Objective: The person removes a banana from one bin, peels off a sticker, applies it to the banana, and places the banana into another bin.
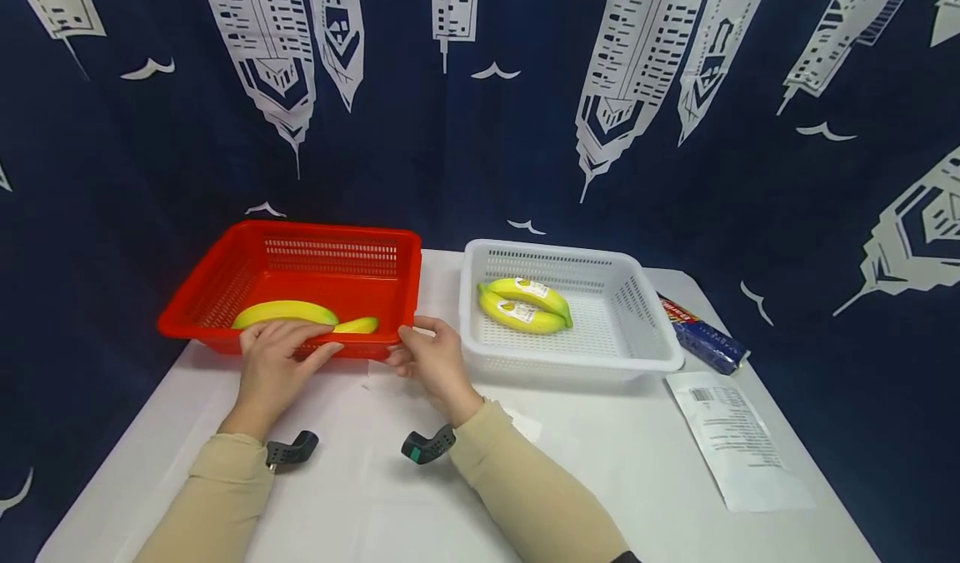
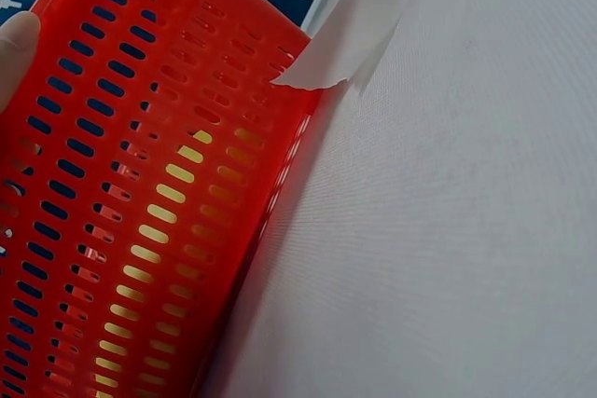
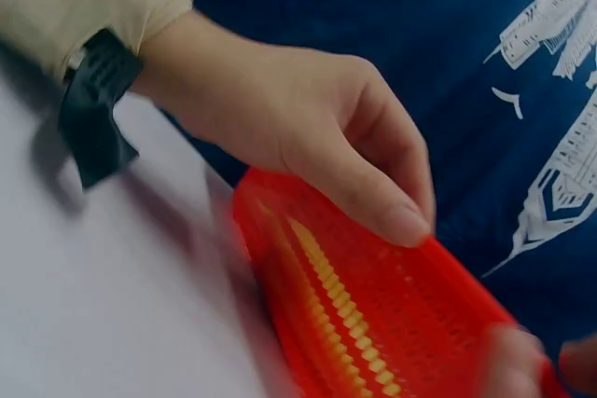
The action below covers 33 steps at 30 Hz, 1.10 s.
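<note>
At the left of the table, a red plastic basket (image 1: pixel 330 234) holds yellow bananas (image 1: pixel 288 310) lying along its near wall. My left hand (image 1: pixel 279 361) grips the front rim of this basket, with fingers over the edge; in the left wrist view only a fingertip (image 2: pixel 17 44) shows. My right hand (image 1: pixel 437 361) pinches the same rim near its front right corner. The right wrist view shows its thumb (image 3: pixel 396 221) on the outer side of the rim, while the other fingers are partly hidden behind. Yellow shows through the slots of the basket wall.
Right of the red basket stands a white basket (image 1: pixel 570 367) with two stickered bananas (image 1: pixel 525 305) inside. Farther right are a dark blue packet (image 1: pixel 705 338) and a flat white packet (image 1: pixel 735 442). A scrap of white paper (image 1: pixel 525 425) lies near my right forearm. A patterned curtain hangs behind.
</note>
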Each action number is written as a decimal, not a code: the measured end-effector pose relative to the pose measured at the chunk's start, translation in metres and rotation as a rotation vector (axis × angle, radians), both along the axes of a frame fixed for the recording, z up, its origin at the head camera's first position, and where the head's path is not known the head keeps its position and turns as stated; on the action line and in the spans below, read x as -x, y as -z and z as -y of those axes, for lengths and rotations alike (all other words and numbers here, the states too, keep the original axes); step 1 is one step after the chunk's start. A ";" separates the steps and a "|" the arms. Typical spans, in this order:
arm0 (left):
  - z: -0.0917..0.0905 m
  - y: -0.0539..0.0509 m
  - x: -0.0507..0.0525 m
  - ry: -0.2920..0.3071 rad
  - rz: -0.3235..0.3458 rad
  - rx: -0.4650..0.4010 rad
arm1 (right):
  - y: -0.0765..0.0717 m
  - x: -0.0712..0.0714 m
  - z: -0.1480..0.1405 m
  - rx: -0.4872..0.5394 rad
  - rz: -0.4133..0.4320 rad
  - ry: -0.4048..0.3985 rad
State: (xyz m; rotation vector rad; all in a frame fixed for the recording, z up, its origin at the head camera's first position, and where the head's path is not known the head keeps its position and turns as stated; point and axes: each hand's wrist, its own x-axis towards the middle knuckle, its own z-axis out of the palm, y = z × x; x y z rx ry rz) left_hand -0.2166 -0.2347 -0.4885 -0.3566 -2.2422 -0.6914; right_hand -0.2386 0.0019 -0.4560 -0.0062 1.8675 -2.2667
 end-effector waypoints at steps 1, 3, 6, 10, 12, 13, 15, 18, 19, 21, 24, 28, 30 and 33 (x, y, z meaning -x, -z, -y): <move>0.000 0.000 0.001 -0.003 -0.002 -0.003 | 0.001 0.002 0.003 0.023 0.002 0.022; -0.002 0.000 0.002 -0.007 -0.002 -0.002 | 0.003 0.005 0.008 0.061 -0.003 0.057; -0.003 -0.001 0.002 -0.015 0.006 0.003 | 0.006 0.006 0.011 0.093 -0.013 0.081; -0.007 -0.005 0.002 -0.008 0.025 -0.016 | 0.008 0.005 0.008 0.143 -0.013 0.072; -0.010 -0.012 0.001 0.008 0.053 -0.071 | 0.010 0.005 0.006 0.161 -0.006 0.067; -0.010 -0.018 0.000 0.013 0.074 -0.107 | 0.010 0.004 0.005 0.164 -0.005 0.063; -0.008 -0.032 -0.001 0.014 0.118 -0.191 | 0.010 0.004 0.005 0.164 -0.007 0.058; 0.006 -0.062 0.003 -0.028 0.201 -0.303 | 0.010 0.005 0.007 0.167 -0.014 0.043; 0.014 -0.072 0.007 -0.039 0.231 -0.330 | 0.010 0.005 0.009 0.171 -0.011 0.038; 0.028 -0.092 0.019 -0.042 0.302 -0.366 | 0.009 0.006 0.009 0.174 -0.009 0.041; 0.052 -0.115 0.043 -0.034 0.402 -0.361 | 0.010 0.008 0.008 0.174 -0.004 0.044; 0.078 -0.135 0.075 -0.039 0.516 -0.251 | 0.010 0.008 0.008 0.158 -0.006 0.043; 0.086 -0.139 0.088 -0.029 0.586 -0.175 | 0.010 0.007 0.008 0.155 -0.009 0.042; 0.093 -0.136 0.105 -0.015 0.675 0.015 | 0.010 0.006 0.009 0.153 -0.010 0.041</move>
